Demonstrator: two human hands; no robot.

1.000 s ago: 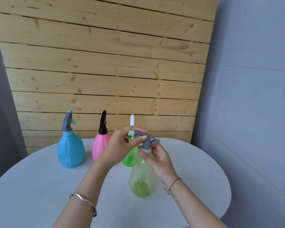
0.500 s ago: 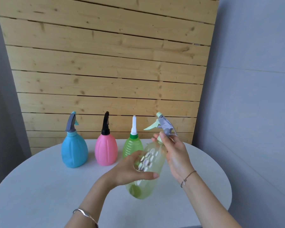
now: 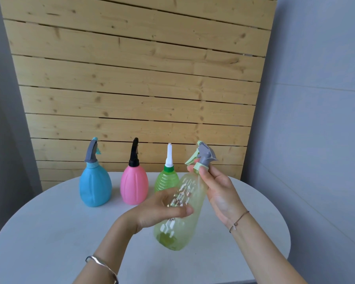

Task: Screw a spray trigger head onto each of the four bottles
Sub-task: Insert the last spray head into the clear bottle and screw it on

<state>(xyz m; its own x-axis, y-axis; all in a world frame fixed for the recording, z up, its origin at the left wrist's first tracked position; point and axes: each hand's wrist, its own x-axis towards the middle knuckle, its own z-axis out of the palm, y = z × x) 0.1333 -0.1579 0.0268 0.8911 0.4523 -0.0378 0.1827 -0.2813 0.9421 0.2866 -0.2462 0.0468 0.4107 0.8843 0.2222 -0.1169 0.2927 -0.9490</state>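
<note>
A pale yellow-green see-through bottle (image 3: 182,220) is lifted off the table and tilted, its top leaning right. My left hand (image 3: 158,210) wraps around its middle. My right hand (image 3: 217,191) pinches the light green collar under the grey spray trigger head (image 3: 205,154) sitting on the bottle's neck. At the back stand a blue bottle (image 3: 95,187) with a grey trigger head, a pink bottle (image 3: 134,186) with a black trigger head, and a green ribbed bottle (image 3: 166,181) with a white head, partly hidden behind the held bottle.
The round white table (image 3: 49,232) carries all the bottles. A wooden slat panel (image 3: 131,78) stands right behind it, with grey walls on both sides. The table's right edge lies near the wall.
The pale bottle went from standing on the table to lifted and tilted. My left hand moved from the trigger head down to the bottle's body; my right hand moved up to the collar.
</note>
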